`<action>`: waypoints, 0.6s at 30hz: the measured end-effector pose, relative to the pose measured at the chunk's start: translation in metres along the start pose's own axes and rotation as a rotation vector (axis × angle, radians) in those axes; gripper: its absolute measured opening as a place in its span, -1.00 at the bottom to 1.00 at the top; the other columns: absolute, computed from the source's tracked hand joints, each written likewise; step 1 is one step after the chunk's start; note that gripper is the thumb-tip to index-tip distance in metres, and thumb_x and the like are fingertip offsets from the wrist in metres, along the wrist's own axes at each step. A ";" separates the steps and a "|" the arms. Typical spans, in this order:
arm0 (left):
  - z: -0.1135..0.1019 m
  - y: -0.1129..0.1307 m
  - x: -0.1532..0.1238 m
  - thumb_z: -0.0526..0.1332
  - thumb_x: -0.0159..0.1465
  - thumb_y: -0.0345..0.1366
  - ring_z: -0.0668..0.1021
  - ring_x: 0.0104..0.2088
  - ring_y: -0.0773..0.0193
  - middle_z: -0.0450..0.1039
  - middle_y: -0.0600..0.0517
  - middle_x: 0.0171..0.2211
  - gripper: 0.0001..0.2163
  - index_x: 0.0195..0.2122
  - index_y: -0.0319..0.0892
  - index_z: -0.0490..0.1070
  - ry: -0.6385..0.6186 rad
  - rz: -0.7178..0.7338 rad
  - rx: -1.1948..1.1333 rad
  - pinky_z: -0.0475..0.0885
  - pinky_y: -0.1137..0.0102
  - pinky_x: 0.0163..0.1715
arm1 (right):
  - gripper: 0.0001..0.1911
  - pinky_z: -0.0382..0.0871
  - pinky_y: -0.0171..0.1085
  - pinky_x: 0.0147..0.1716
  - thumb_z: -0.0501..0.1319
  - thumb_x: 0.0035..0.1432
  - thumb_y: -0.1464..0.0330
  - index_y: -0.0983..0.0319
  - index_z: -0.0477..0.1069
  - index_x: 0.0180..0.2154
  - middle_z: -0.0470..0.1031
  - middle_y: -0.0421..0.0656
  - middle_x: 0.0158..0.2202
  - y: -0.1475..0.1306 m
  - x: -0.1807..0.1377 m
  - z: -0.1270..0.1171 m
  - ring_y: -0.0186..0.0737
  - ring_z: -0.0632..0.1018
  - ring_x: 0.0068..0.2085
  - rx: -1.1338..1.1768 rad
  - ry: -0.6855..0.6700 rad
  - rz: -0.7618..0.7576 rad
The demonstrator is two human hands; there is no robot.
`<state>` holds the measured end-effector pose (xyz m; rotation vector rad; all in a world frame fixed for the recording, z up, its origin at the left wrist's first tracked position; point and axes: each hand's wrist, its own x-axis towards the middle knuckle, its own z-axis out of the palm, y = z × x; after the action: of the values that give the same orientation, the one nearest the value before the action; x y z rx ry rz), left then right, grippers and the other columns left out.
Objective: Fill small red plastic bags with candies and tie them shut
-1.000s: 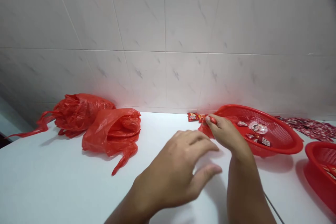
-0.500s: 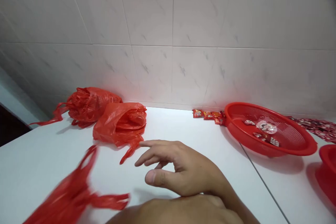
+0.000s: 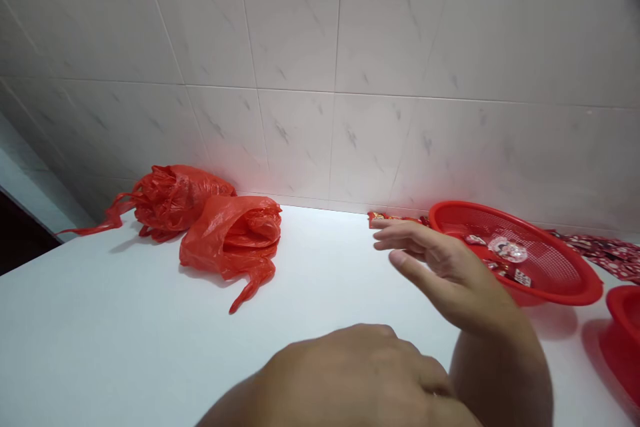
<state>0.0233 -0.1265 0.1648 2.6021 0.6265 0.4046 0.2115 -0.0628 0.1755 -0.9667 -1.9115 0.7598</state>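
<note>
My right hand (image 3: 445,270) hovers over the white counter (image 3: 125,320) with its fingers stretched out and nothing in it. Its fingertips are close to a few small red packets (image 3: 379,216) by the wall, just left of a red mesh basket (image 3: 575,283) that holds several small wrapped pieces. My left hand (image 3: 350,373) is low in the foreground, seen from the back. Its fingers are curled under, and what they hold, if anything, is hidden.
Two crumpled red plastic bags (image 3: 173,197) (image 3: 235,237) lie at the back left by the tiled wall. A second red basket (image 3: 623,333) sits at the right edge. Red patterned wrappers (image 3: 610,253) lie behind the baskets.
My right hand has swung from the counter's middle back toward the packets and the basket. The blurred red bag seen at the lower left half a second ago is out of view.
</note>
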 end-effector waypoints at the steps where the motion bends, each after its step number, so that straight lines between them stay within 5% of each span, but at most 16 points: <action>1: 0.000 -0.011 0.004 0.25 0.41 -0.11 0.68 -0.23 0.17 0.67 0.07 -0.16 -0.83 -0.04 0.08 0.57 -0.021 0.042 -0.059 0.53 0.29 -0.14 | -0.67 0.60 0.02 0.06 0.25 0.40 0.08 0.06 0.56 0.07 0.55 -0.01 0.21 0.003 -0.003 -0.007 0.09 0.58 0.19 -0.015 0.042 0.002; 3: 0.004 -0.044 0.006 0.29 0.39 -0.13 0.68 -0.15 0.18 0.67 0.06 -0.11 -0.85 -0.11 -0.01 0.58 0.032 -0.015 -0.150 0.53 0.31 -0.04 | -0.65 0.59 0.02 0.07 0.25 0.40 0.05 0.07 0.57 0.07 0.58 -0.01 0.17 0.008 -0.008 -0.019 0.08 0.59 0.17 -0.045 0.112 -0.006; 7: 0.021 -0.140 -0.035 0.19 0.41 -0.25 0.58 0.06 -0.09 0.61 -0.20 -0.02 -0.83 -0.14 -0.14 0.56 0.571 -0.686 0.424 0.37 -0.01 0.18 | -0.62 0.61 -0.01 0.03 0.24 0.40 0.03 0.05 0.55 0.10 0.60 -0.02 0.13 0.008 -0.018 -0.031 0.05 0.63 0.09 -0.122 0.204 0.033; 9: 0.027 -0.183 -0.070 0.22 0.37 -0.22 0.41 0.29 -0.26 0.45 -0.34 0.23 -0.70 0.06 -0.21 0.53 0.630 -0.921 0.682 0.17 -0.14 0.33 | -0.61 0.62 -0.01 -0.01 0.24 0.40 0.03 0.05 0.55 0.11 0.61 -0.02 0.11 0.004 -0.022 -0.032 0.05 0.64 0.07 -0.137 0.211 0.038; 11: 0.027 -0.212 -0.100 0.31 0.27 -0.15 0.35 0.32 -0.44 0.42 -0.44 0.24 -0.57 0.10 -0.29 0.51 0.541 -1.111 0.761 0.10 -0.24 0.32 | -0.62 0.63 -0.01 -0.04 0.24 0.40 0.04 0.05 0.56 0.10 0.62 -0.02 0.08 0.001 -0.024 -0.032 0.07 0.65 0.04 -0.142 0.206 0.026; 15: 0.017 -0.222 -0.121 0.15 0.34 -0.33 0.60 -0.01 -0.27 0.63 -0.30 -0.11 -0.79 -0.17 -0.24 0.57 0.424 -1.210 0.751 0.18 -0.20 0.23 | -0.65 0.65 -0.02 -0.14 0.23 0.39 0.07 0.04 0.58 0.07 0.64 -0.05 0.02 -0.004 -0.022 -0.029 0.07 0.67 -0.02 -0.194 0.146 0.028; 18: 0.006 -0.209 -0.118 0.00 0.42 -0.38 0.62 -0.09 -0.12 0.65 -0.19 -0.17 -0.70 -0.13 -0.23 0.56 0.547 -1.135 0.778 0.23 -0.08 0.20 | -0.67 0.64 -0.06 -0.16 0.21 0.39 0.08 0.03 0.58 0.05 0.66 -0.07 -0.01 -0.006 -0.019 -0.028 0.04 0.67 -0.04 -0.234 0.083 0.036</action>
<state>-0.1511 -0.0174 0.0406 2.1521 2.6474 0.5242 0.2409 -0.0782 0.1853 -1.1597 -1.9442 0.5146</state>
